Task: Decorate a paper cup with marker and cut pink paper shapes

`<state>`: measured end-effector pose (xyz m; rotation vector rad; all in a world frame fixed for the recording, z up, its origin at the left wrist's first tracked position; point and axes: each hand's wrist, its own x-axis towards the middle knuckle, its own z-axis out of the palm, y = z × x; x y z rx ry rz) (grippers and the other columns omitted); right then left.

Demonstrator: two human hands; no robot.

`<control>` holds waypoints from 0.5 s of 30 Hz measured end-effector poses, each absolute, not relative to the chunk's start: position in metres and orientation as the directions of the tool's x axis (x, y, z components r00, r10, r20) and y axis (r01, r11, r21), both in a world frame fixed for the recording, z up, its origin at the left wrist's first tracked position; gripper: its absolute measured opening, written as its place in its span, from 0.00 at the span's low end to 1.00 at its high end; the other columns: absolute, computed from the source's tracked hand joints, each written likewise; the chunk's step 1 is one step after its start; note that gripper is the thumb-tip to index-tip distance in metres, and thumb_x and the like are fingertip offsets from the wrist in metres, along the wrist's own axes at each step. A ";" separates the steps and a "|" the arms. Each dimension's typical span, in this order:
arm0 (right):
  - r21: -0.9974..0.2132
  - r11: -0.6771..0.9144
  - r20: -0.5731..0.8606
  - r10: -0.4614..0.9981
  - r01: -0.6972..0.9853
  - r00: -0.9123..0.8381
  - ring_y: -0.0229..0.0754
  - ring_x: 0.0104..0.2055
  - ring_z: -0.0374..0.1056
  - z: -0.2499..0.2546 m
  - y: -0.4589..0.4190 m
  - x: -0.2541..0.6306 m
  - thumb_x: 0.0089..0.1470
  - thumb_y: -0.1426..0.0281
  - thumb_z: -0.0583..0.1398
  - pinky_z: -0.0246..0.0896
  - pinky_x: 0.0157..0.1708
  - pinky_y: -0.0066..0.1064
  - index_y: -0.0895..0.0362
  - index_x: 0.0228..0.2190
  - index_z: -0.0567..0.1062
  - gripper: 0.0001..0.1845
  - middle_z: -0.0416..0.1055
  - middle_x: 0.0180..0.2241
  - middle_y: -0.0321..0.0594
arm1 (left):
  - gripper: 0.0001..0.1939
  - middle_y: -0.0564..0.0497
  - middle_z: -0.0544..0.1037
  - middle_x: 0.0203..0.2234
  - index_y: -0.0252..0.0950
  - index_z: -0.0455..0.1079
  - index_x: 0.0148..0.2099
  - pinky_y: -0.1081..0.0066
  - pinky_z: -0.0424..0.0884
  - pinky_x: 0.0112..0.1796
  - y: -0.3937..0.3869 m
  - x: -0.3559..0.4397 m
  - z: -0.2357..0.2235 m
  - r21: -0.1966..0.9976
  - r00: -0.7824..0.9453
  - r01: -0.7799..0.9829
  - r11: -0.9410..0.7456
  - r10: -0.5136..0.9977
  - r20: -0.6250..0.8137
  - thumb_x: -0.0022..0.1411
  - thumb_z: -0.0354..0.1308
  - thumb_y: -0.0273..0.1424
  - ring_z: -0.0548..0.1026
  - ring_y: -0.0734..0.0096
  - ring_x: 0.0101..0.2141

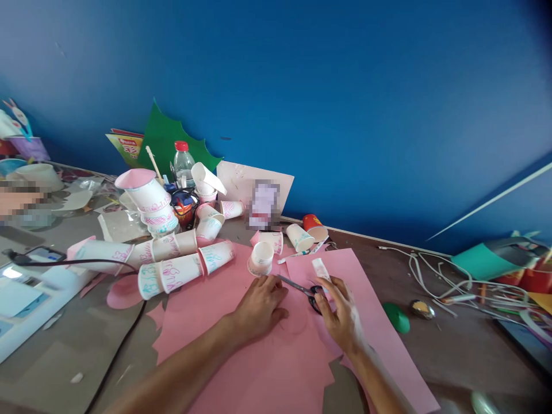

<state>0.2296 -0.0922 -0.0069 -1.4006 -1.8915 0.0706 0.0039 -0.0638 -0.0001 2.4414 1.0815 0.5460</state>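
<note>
My left hand (pixel 259 305) rests on pink paper (pixel 241 374) with its fingers bent forward and its thumb apart, holding nothing visible. Just beyond its fingertips a white paper cup (pixel 261 257) stands on the sheet. My right hand (pixel 342 316) closes its thumb and forefinger at the black handles of a pair of scissors (pixel 297 286), whose blades point left toward my left hand. Behind those fingers lies a white tube (pixel 319 269), partly covered. A faint round outline shows on the paper between my hands.
Decorated paper cups (pixel 181 273) lie joined in rows at left, near a cup stack with a pink cone (pixel 135 178). Behind are a red-capped bottle (pixel 183 161) and green card (pixel 166 138). White cables (pixel 426 276) tangle at right. Another person's hand (pixel 19 201) shows far left.
</note>
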 end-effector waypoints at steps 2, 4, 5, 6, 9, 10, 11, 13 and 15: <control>-0.455 0.415 0.552 0.826 0.788 -0.116 0.49 0.42 0.67 -0.009 -0.093 0.226 0.62 0.69 0.51 0.66 0.41 0.43 0.55 0.47 0.72 0.15 0.72 0.40 0.47 | 0.11 0.46 0.69 0.44 0.37 0.70 0.43 0.59 0.64 0.45 -0.065 0.005 0.000 0.495 0.598 0.639 -0.589 0.785 0.163 0.57 0.59 0.35 0.66 0.58 0.45; -0.449 0.437 0.559 0.818 0.779 -0.137 0.49 0.42 0.68 -0.013 -0.093 0.223 0.62 0.71 0.49 0.65 0.43 0.45 0.54 0.49 0.71 0.17 0.73 0.40 0.46 | 0.12 0.46 0.69 0.44 0.37 0.70 0.43 0.58 0.63 0.46 -0.066 0.006 0.001 0.494 0.583 0.656 -0.570 0.799 0.147 0.57 0.59 0.35 0.66 0.57 0.45; -0.455 0.438 0.558 0.819 0.776 -0.135 0.49 0.43 0.68 -0.016 -0.092 0.222 0.63 0.70 0.49 0.65 0.44 0.46 0.53 0.51 0.70 0.18 0.73 0.41 0.47 | 0.12 0.46 0.69 0.44 0.37 0.70 0.44 0.58 0.63 0.46 -0.067 0.006 0.001 0.500 0.577 0.660 -0.561 0.805 0.141 0.57 0.59 0.35 0.66 0.57 0.46; -0.470 0.428 0.555 0.823 0.772 -0.119 0.50 0.45 0.68 -0.019 -0.092 0.221 0.63 0.70 0.48 0.65 0.45 0.47 0.53 0.53 0.68 0.19 0.72 0.44 0.48 | 0.13 0.46 0.69 0.45 0.37 0.69 0.44 0.58 0.63 0.46 -0.068 0.006 0.001 0.508 0.571 0.662 -0.551 0.810 0.135 0.57 0.59 0.34 0.66 0.57 0.46; -0.593 0.337 0.527 0.849 0.731 0.036 0.52 0.51 0.66 -0.026 -0.092 0.219 0.63 0.65 0.49 0.67 0.45 0.46 0.55 0.59 0.60 0.24 0.68 0.52 0.53 | 0.14 0.46 0.70 0.44 0.36 0.67 0.45 0.58 0.62 0.46 -0.069 0.006 0.002 0.547 0.551 0.657 -0.519 0.825 0.121 0.55 0.59 0.31 0.66 0.57 0.46; -0.659 0.295 0.497 0.861 0.692 0.107 0.53 0.52 0.66 -0.026 -0.092 0.218 0.63 0.63 0.49 0.68 0.44 0.45 0.56 0.60 0.57 0.26 0.66 0.54 0.54 | 0.13 0.46 0.70 0.43 0.36 0.66 0.44 0.59 0.62 0.45 -0.069 0.006 0.002 0.566 0.542 0.652 -0.506 0.832 0.120 0.55 0.59 0.30 0.66 0.58 0.45; -0.729 0.250 0.456 0.872 0.637 0.179 0.53 0.52 0.67 -0.025 -0.092 0.217 0.62 0.60 0.50 0.69 0.42 0.44 0.57 0.61 0.56 0.29 0.66 0.54 0.55 | 0.12 0.47 0.71 0.42 0.36 0.66 0.42 0.59 0.62 0.45 -0.068 0.005 0.001 0.585 0.530 0.646 -0.491 0.839 0.119 0.54 0.59 0.29 0.66 0.59 0.44; -0.853 0.158 0.336 0.895 0.497 0.292 0.53 0.49 0.69 -0.019 -0.093 0.216 0.59 0.56 0.52 0.70 0.39 0.41 0.57 0.61 0.57 0.32 0.67 0.53 0.55 | 0.08 0.49 0.72 0.38 0.37 0.65 0.38 0.61 0.63 0.44 -0.068 0.005 0.001 0.618 0.513 0.631 -0.469 0.850 0.121 0.53 0.57 0.26 0.67 0.61 0.42; -0.932 0.074 0.204 0.917 0.354 0.344 0.52 0.47 0.70 -0.008 -0.094 0.215 0.55 0.54 0.56 0.69 0.37 0.38 0.56 0.58 0.62 0.33 0.69 0.52 0.52 | 0.05 0.51 0.72 0.35 0.38 0.65 0.33 0.63 0.62 0.44 -0.066 0.004 0.002 0.641 0.524 0.606 -0.472 0.842 0.125 0.53 0.54 0.23 0.68 0.63 0.39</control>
